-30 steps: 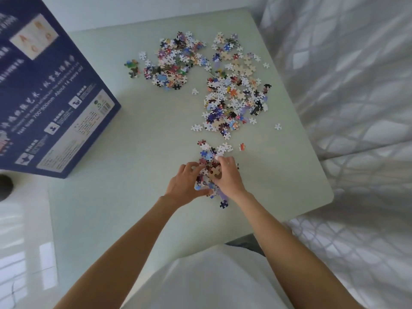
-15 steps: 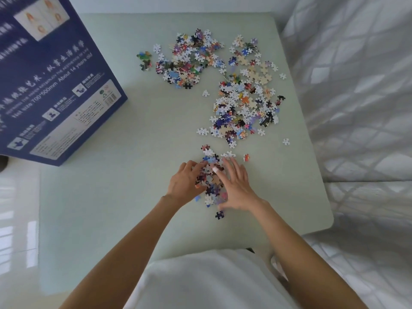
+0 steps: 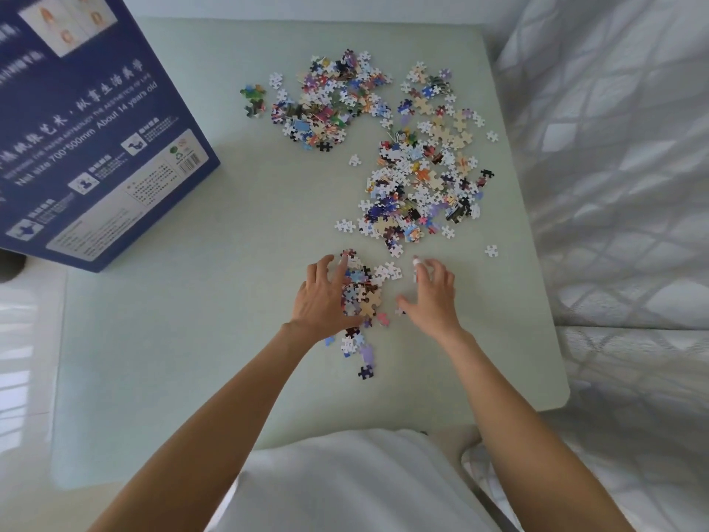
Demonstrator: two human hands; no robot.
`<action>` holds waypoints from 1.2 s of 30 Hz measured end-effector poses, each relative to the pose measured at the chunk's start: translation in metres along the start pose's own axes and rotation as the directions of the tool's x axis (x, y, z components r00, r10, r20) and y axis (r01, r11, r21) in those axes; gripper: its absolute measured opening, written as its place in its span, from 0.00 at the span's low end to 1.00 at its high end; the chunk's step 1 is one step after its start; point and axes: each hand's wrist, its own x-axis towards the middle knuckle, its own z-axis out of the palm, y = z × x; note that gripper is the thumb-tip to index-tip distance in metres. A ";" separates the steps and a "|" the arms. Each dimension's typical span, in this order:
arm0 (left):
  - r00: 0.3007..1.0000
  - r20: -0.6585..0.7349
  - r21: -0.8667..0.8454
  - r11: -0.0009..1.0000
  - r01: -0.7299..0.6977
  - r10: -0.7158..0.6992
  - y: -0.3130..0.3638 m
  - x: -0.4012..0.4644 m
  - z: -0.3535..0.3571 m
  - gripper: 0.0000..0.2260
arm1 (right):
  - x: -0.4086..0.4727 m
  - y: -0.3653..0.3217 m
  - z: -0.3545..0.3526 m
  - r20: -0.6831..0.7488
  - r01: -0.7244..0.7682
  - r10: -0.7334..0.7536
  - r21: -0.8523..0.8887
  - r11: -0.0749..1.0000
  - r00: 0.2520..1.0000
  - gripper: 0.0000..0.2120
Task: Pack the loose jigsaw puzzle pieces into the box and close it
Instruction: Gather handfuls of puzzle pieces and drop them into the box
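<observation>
While most pieces lie loose on bench [image 3: 192, 339], task barely begun. Head view: blue box [image 3: 96, 147] at far left, interior hidden. Near pile [image 3: 362, 297] right of box, nearest person; left hand [image 3: 322, 297] fingers spread, resting on it; right hand [image 3: 431, 297] spread beside it, gripping nothing. Two larger piles [image 3: 418, 186] beyond, untouched. Left: gather, box, close.

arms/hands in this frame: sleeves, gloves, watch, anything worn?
Both forearms are bare up to the bottom edge of the frame, with no sleeves in view. The left hand and right hand wear no gloves, and no watch, ring or wristband is visible. A white garment covers the torso below.
</observation>
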 end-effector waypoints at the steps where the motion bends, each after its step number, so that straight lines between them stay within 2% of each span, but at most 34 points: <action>1: 1.000 0.020 0.024 1.000 -0.004 0.003 0.000 0.004 -0.002 0.51 | -0.001 -0.007 0.003 0.029 0.048 -0.049 0.052 0.998 0.998 0.33; 3: 0.998 0.054 0.047 0.999 -0.017 0.015 0.000 0.007 -0.006 0.49 | -0.007 -0.023 0.010 0.124 0.141 -0.158 0.136 0.981 0.980 0.34; 5: 0.996 0.083 0.019 0.999 -0.029 0.028 -0.003 0.005 -0.008 0.44 | -0.013 -0.034 0.016 0.180 0.206 -0.227 0.128 0.970 0.957 0.39; 13: 0.997 0.077 -0.109 0.994 -0.024 0.033 -0.021 -0.013 -0.005 0.27 | -0.005 -0.056 0.020 0.213 0.268 -0.266 0.019 0.963 0.940 0.45; 18: 0.998 0.055 -0.103 0.994 -0.033 0.039 -0.021 -0.020 -0.003 0.28 | 0.012 -0.059 0.014 0.210 0.422 -0.376 -0.259 0.869 0.902 0.47; 23: 1.000 0.003 -0.152 0.988 -0.004 0.004 -0.017 -0.023 -0.002 0.22 | 0.018 -0.064 0.009 0.305 0.525 -0.448 -0.253 0.812 0.840 0.45; 27: 1.000 0.016 -0.169 0.986 0.014 -0.011 -0.016 -0.021 -0.003 0.21 | 0.006 -0.061 0.012 0.273 0.515 -0.459 -0.193 0.835 0.845 0.38; 36: 0.996 0.083 -0.199 0.978 0.057 -0.041 -0.021 -0.019 -0.006 0.23 | -0.010 -0.060 0.017 0.275 0.335 -0.301 -0.081 0.939 0.913 0.31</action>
